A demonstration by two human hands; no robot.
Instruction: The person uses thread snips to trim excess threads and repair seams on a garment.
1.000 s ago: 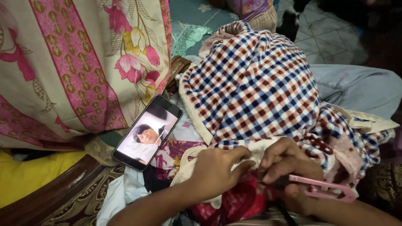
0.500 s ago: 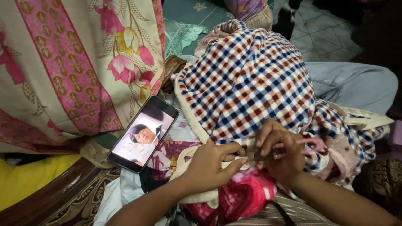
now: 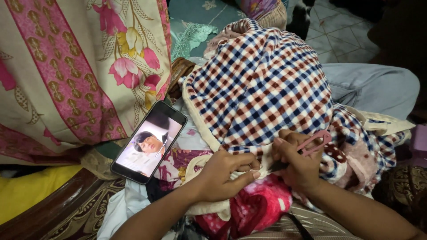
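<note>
- A floral bedsheet (image 3: 75,66), cream with pink bands and printed flowers, fills the upper left of the head view, hanging beside the work.
- A checked cloth (image 3: 262,84) in red, navy and white is heaped at centre; its cream-edged hem runs along the lower side, just above both hands.
- Pale blue fabric (image 3: 373,89) lies behind the heap at right; a pink fleece (image 3: 262,206) bunches beneath the hands.
- A smartphone (image 3: 149,141) lies face up left of the heap, its long axis tilted from lower left to upper right, its screen lit, well apart from the left hand.
- The left hand (image 3: 224,175) is curled, thumb and fingers pinching the cream hem of the checked cloth.
- The right hand (image 3: 300,162) is closed around pink-handled scissors (image 3: 311,143).
- The scissors' long axis slants from upper right to lower left: the pink handle loop sticks out past the knuckles at upper right, and the dark blades point down-left toward the left hand's fingertips, meeting the hem between the two hands.
</note>
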